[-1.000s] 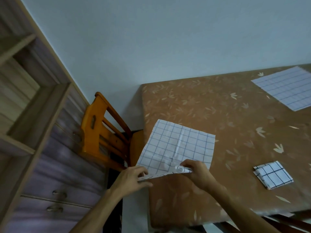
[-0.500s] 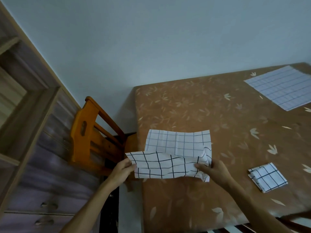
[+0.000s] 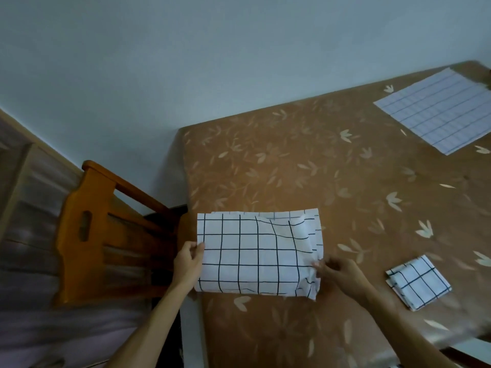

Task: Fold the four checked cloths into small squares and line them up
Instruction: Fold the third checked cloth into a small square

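Checked cloth (image 3: 255, 253) is lying half-folded at the tabletop's (image 3: 292, 168) near-left edge, long axis running left-right; forearms are reaching forward, left grip (image 3: 189, 262) and right grip (image 3: 336, 272) pinching its short ends.

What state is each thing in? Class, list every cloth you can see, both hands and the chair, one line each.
Near cloth: folded in half, lying on the table, right end rumpled.
Small cloth: folded into a small square, lying free.
Far cloth: spread flat, unfolded.
Left hand: pinches the near cloth's left edge.
Right hand: pinches its right edge.
Chair: upright beside the table.
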Action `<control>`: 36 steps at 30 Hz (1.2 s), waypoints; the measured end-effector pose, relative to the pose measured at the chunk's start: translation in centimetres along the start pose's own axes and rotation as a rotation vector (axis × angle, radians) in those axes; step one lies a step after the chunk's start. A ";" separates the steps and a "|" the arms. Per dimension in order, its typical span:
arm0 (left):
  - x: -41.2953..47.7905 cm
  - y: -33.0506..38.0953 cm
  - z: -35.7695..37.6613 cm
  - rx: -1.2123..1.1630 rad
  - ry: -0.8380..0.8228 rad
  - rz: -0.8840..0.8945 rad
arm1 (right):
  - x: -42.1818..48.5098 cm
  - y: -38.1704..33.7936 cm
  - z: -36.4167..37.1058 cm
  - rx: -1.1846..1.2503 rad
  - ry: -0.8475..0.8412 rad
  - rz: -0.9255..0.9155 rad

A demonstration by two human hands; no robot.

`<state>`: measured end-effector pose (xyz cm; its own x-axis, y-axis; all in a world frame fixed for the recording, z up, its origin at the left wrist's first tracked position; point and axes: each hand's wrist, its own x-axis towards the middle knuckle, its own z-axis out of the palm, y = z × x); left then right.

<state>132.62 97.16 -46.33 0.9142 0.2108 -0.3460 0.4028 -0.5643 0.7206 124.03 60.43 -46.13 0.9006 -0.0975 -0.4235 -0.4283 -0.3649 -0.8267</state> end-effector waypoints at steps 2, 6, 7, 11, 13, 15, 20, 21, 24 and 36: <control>0.9 0.4 0.7 0.025 0.003 -0.002 | 0.0 -0.3 -0.2 0.093 -0.068 -0.003; 1.9 1.4 1.9 0.044 0.005 0.011 | 0.0 -0.4 0.0 0.058 -0.240 -0.011; 2.1 1.6 2.1 0.049 0.011 0.008 | 0.0 -0.2 0.2 0.047 -0.247 -0.001; 1.9 2.4 2.7 0.022 -0.034 -0.080 | 0.2 0.9 0.7 0.037 -0.082 0.094; 1.3 1.8 2.7 -0.028 -0.110 -0.132 | 0.3 0.7 0.8 0.069 -0.007 0.142; 0.4 0.9 2.4 -0.048 -0.186 -0.147 | 0.6 0.7 0.8 0.097 0.049 0.167; -1.9 -2.8 1.5 -0.076 -0.306 -0.161 | 0.2 0.9 1.0 0.241 0.021 0.228; -2.1 -3.5 1.3 -0.058 -0.302 -0.170 | -0.3 0.9 1.0 0.238 -0.022 0.216; -2.5 -5.5 0.7 -0.062 -0.299 -0.161 | -1.7 1.6 1.2 0.163 -0.094 0.194; -6.0 -5.5 0.1 -0.069 -0.291 -0.097 | -3.9 3.8 0.1 -0.125 0.126 0.257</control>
<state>124.90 98.92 -48.26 0.8245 0.0179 -0.5656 0.4988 -0.4949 0.7115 118.90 59.51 -47.68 0.7696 -0.3121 -0.5570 -0.6375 -0.4238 -0.6434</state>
